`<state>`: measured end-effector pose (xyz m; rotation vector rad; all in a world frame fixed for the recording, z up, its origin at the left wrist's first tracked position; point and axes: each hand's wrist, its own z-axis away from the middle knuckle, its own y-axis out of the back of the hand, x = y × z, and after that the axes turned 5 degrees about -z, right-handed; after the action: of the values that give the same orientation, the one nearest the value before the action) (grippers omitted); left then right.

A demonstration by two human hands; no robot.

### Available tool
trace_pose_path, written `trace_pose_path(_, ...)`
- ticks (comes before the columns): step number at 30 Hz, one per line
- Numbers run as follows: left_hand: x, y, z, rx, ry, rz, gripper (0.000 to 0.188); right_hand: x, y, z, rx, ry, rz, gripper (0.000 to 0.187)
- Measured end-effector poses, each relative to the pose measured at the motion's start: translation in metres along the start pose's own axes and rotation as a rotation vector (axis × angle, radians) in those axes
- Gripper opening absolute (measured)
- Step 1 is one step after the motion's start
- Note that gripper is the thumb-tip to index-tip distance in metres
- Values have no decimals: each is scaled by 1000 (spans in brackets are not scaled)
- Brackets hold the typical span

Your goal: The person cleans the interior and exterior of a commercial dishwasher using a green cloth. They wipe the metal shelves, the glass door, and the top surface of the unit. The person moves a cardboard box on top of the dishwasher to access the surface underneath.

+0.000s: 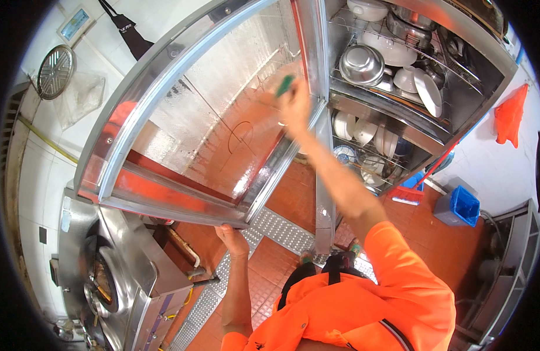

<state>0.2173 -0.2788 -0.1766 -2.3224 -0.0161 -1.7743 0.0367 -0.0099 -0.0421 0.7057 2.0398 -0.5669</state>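
A glass cabinet door (pixel 182 126) with a metal frame and red inner edging stands swung open before me, its pane wet and streaked. My right hand (pixel 296 108) is closed around a green scouring pad (pixel 285 85) and presses it to the glass near the red edge strip. Down at the door's lower metal edge, my left hand (pixel 233 240) has its fingers curled round the frame. Part of the scouring pad is hidden behind my right fingers.
The open cabinet (pixel 387 88) at right holds steel bowls, white dishes and pots on wire racks. A steel stove (pixel 115 275) with a wok stands at lower left. A blue bin (pixel 460 206) and a broom (pixel 407 194) are on the tiled floor, crossed by a metal drain cover (pixel 281 228).
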Motion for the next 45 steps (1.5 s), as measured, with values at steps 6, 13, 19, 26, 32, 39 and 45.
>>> trace_pose_path(6,-7,6,-3,10,2,27,102,-70,-25,27,-117,71,-176,23)
trace_pose_path(13,4,9,-14,-119,62,117,90,-78,-25,30,-330,396,-141,26)
trace_pose_path(19,-7,-1,-25,-77,60,144,100,-8,-13,-26,251,354,260,28)
trace_pose_path(26,-13,18,-15,-80,88,209,95,-116,-58,6,-147,952,-167,25)
trace_pose_path(32,-30,13,-22,-78,111,216,96,-27,-15,-112,310,374,69,28)
trace_pose_path(39,-21,16,-19,-131,132,190,103,-143,-67,86,-163,1117,-197,24)
trace_pose_path(45,23,-14,-16,-55,86,72,106,-127,-47,-18,-26,969,-221,22)
